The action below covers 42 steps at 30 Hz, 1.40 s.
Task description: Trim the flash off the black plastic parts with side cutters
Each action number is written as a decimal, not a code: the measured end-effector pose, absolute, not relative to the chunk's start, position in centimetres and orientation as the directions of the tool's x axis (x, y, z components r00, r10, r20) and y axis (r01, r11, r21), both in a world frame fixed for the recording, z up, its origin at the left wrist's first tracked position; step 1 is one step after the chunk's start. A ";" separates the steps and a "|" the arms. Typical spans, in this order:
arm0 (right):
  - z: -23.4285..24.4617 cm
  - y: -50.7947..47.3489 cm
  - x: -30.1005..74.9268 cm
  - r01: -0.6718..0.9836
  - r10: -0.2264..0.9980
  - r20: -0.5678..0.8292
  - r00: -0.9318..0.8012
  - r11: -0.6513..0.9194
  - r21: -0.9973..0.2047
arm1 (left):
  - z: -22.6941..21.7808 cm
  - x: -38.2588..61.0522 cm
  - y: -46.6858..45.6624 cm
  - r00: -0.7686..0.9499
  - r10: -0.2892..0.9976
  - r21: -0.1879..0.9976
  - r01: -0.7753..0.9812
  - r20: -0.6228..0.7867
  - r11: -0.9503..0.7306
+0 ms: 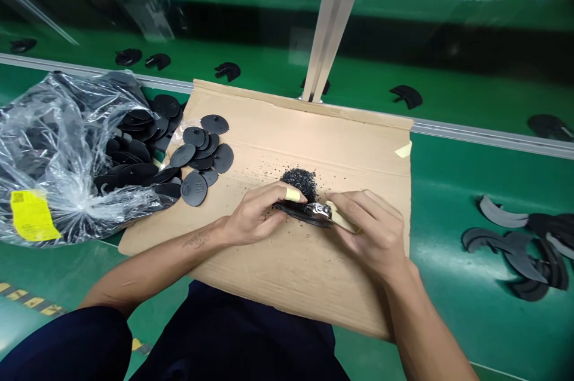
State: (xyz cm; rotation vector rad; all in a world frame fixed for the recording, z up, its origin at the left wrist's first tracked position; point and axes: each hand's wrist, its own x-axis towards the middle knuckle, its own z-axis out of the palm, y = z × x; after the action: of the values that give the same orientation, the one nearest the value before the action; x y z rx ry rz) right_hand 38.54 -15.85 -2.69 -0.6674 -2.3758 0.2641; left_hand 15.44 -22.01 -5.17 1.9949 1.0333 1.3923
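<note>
The left hand (258,213) is gripping a thin, round, black plastic disc (307,217) by its near-side edge, thumb and fingers pinching it, and a strip of pale yellow tape (293,194) is wrapping one of its digits. The right hand (374,225) is grasping a small hand tool with a shiny metal head and pale yellow handles (321,209), its fingers curling around the handles. The metal head is pointing toward the left hand and meeting the disc between the two hands; whether its jaws are biting on the edge, I cannot tell.

Just beyond the hands, a heap of fine black shavings (299,180) is lying on a flat brown cardboard sheet (269,273), with crumbs scattering around it. To the left of the left hand, a loose group of flat black discs (223,158) is resting on the cardboard, some overlapping. Farther left, a crumpled clear plastic bag (67,130) bearing a bright yellow label (34,215) is holding many more discs. Well to the right of the right hand, curved black and grey crescent pieces (527,255) are lying in a pile on the green desk (448,183).
</note>
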 end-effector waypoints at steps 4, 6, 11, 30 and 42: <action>-2.6 -16.0 38.5 0.400 0.525 0.551 -0.648 0.851 -0.340 | -5.3 15.4 -22.1 0.202 0.811 0.764 0.271 0.549 -0.586; -2.6 -16.0 38.4 0.411 0.527 0.557 -0.642 0.849 -0.331 | -5.2 15.4 -22.1 0.202 0.815 0.772 0.261 0.543 -0.579; -2.4 -16.4 38.4 0.445 0.526 0.564 -0.637 0.848 -0.288 | -5.1 15.5 -22.2 0.200 0.820 0.786 0.236 0.536 -0.571; -2.9 -16.3 37.7 0.458 0.702 0.498 -0.509 0.711 -0.534 | -5.0 15.5 -21.9 0.147 0.772 0.690 0.369 0.619 -0.623; -1.7 -16.9 37.3 0.219 0.804 0.334 -0.492 0.485 -0.846 | -4.7 15.9 -22.1 0.061 0.843 0.755 0.414 0.534 -0.508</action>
State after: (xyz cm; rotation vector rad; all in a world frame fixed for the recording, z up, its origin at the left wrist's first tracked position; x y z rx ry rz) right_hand 37.31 -16.94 -1.71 -0.8443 -1.9747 0.9821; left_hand 15.92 -22.15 -4.74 1.9435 1.2539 1.4372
